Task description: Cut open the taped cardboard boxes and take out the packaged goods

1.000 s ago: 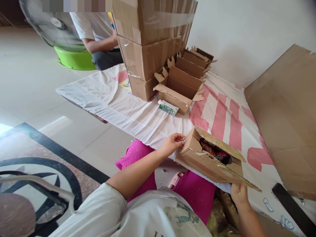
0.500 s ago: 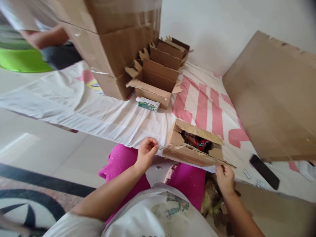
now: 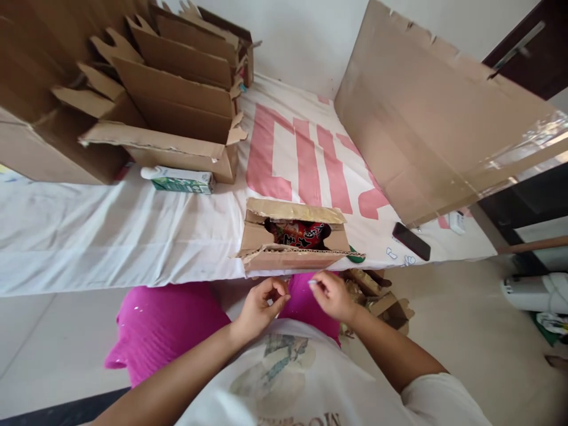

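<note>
In front of me stands a small cardboard box (image 3: 293, 259) with its long flaps partly raised. Through the gap show shiny red packets (image 3: 302, 234) with dark lettering. Just below the box's near edge, my left hand (image 3: 261, 305) is curled, thumb and forefinger slightly apart, with nothing visible between them. Close to its right, my right hand (image 3: 335, 296) pinches a small pale piece (image 3: 312, 283), too small to make out further. Neither hand touches the box.
Several open cardboard boxes (image 3: 177, 151) stand in a row at the left, with a green and white carton (image 3: 181, 180) before them. A phone (image 3: 412, 241) and small pale pieces (image 3: 390, 253) lie at the right, near a large cardboard sheet (image 3: 412, 118). Cardboard scraps (image 3: 390, 310) sit below the table.
My view has turned right. My right hand has left the box's right corner and come beside my left hand. The small pale piece earlier at my left fingertips now appears in my right.
</note>
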A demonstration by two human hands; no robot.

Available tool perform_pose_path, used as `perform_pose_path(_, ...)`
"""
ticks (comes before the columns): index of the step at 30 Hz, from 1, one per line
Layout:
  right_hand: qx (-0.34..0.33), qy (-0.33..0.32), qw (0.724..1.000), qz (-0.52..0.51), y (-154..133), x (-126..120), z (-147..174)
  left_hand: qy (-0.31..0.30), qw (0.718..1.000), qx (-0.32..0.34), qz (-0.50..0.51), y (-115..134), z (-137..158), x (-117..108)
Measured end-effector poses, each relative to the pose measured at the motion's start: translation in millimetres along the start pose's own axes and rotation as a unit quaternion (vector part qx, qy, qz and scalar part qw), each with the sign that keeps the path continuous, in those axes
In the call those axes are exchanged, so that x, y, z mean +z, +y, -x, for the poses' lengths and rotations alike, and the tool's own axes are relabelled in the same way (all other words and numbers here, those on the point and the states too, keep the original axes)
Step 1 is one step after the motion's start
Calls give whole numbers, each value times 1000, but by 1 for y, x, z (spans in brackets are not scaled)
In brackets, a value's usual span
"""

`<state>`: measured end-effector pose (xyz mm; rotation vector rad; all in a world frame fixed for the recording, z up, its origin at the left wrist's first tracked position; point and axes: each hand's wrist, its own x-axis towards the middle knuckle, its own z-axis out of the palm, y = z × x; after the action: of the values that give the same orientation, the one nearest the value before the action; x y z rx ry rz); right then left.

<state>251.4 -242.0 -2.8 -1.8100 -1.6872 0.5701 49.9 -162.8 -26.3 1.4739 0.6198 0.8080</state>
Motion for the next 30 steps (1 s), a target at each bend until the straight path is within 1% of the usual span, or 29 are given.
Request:
perform_pose_path(1, 54, 22, 997, 41, 12, -18, -3, 8, 1000, -10, 6, -1, 1, -3)
perform_pose_path(2, 137, 49, 984, 107, 26, -39, -6, 14, 1000, -20, 8, -2, 2, -8)
perform_pose_path(3, 231, 69, 954, 181, 41, -62, -9, 17, 999, -28, 7, -3, 4, -12)
perform_pose_path(4, 278, 82, 933, 214, 57, -85, -11, 18, 999, -37, 2, -4, 6, -16)
perform_pose_path(6, 345, 92, 897, 259, 88, -129, -15, 20, 998, -54, -11, -6, 9, -23)
perform_pose_path(8, 410, 70, 859, 297, 114, -160, -17, 23, 997, -67, -20, -6, 10, -26)
perform_pose_path(9, 435, 53, 843, 312, 125, -171, -18, 25, 997, -71, -23, -6, 10, -27)
perform_pose_path(11, 472, 19, 817, 332, 140, -181, -19, 29, 997, -72, -29, -5, 9, -26)
perform_pose_path(14, 492, -16, 796, 353, 153, -184, -22, 35, 997, -59, -42, -3, 6, -26)
perform_pose_path(17, 492, -32, 786, 372, 156, -190, -27, 54, 997, -26, -48, -2, 7, -32)
perform_pose_path(21, 483, -44, 782, 392, 156, -197, -30, 121, 992, 7, -41, -1, 9, -50)
perform_pose_path(23, 473, -53, 785, 396, 156, -194, -30, 169, 985, 17, -36, 2, 7, -61)
perform_pose_path(26, 450, -91, 800, 386, 161, -187, -31, 237, 970, 37, -50, 13, -3, -77)
perform_pose_path(28, 436, -113, 808, 379, 167, -185, -32, 270, 959, 57, -65, 22, -16, -86)
perform_pose_path(30, 432, -124, 811, 374, 174, -189, -34, 292, 950, 78, -75, 32, -33, -94)
